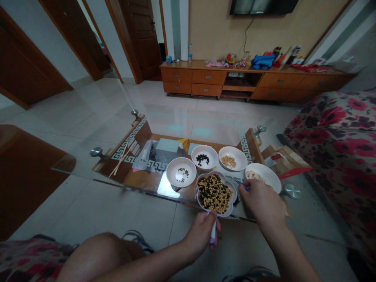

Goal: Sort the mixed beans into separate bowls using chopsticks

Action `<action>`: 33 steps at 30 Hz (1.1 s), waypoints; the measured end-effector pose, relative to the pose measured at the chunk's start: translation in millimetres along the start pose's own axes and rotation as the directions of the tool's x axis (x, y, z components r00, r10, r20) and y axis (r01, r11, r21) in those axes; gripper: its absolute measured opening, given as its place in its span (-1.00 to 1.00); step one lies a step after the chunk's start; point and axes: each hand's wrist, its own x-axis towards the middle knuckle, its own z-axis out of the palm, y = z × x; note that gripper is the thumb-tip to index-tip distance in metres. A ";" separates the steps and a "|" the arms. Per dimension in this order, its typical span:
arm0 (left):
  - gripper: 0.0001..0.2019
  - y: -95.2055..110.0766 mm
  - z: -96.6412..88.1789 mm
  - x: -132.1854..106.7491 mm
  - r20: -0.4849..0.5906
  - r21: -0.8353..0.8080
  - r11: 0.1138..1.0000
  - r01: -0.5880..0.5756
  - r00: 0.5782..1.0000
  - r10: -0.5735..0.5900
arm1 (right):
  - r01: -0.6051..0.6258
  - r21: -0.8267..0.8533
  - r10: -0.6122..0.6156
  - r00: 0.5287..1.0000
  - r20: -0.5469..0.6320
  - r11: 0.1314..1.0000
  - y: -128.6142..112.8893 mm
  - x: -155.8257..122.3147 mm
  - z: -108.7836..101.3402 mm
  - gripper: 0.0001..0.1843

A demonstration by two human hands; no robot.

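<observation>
My left hand is closed around the white handle of a flower-shaped dish, tilted at the table's front edge. Mixed beans, yellowish, black and green, fill the dish. To its right, my right hand pinches slim blue tweezers, their tips near the dish's rim. Around the dish stand white bowls: one with a few green beans, one with black beans, and one with yellow soybeans. Pale pieces lie in the bowl partly behind my right hand.
The bowls stand on a glass table with metal knobs at its corners. Chopsticks lie at the left. A paper bag is beyond the right end, near a flowered sofa. A wooden cabinet lines the far wall.
</observation>
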 end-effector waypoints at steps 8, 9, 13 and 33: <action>-0.28 -0.8 0.0 0.6 0.003 0.034 0.999 0.004 1.000 -0.004 | -0.019 -0.041 0.021 0.999 0.049 0.999 4.0 -3.8 -5.2 -0.60; -0.29 0.0 0.3 0.2 0.006 0.037 0.999 0.003 1.000 -0.003 | -0.025 -0.041 0.027 0.998 0.058 0.999 3.9 -3.9 -5.4 -0.60; -0.30 2.2 0.9 -1.1 0.011 0.042 0.999 -0.002 1.000 0.001 | -0.024 -0.036 0.025 0.998 0.050 0.999 3.6 -4.1 -4.6 -0.62; -0.28 -0.1 0.5 -1.0 0.001 0.025 1.000 -0.004 1.000 0.004 | 0.024 -0.015 -0.024 0.999 0.026 1.000 5.7 -1.3 -4.3 -0.67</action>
